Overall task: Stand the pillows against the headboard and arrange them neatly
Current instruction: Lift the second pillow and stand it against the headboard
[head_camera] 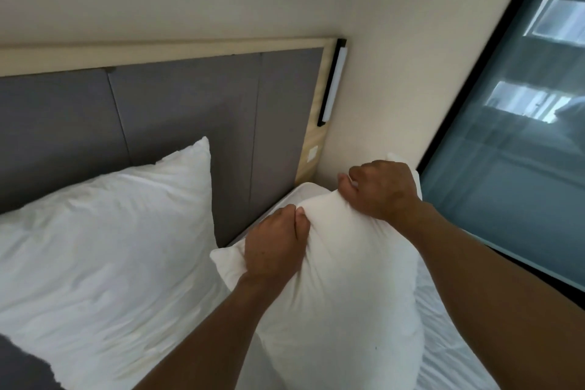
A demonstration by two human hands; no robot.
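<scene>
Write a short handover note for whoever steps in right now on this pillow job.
Left hand and right hand: both gripping the top edge of the small pillow, held upright near the bed's right corner.
Large pillow: already leaning on the grey headboard, left side.
Done: one pillow placed.
Left: set the small pillow back against the headboard beside the large one, then straighten both. The mattress beneath is free.
</scene>
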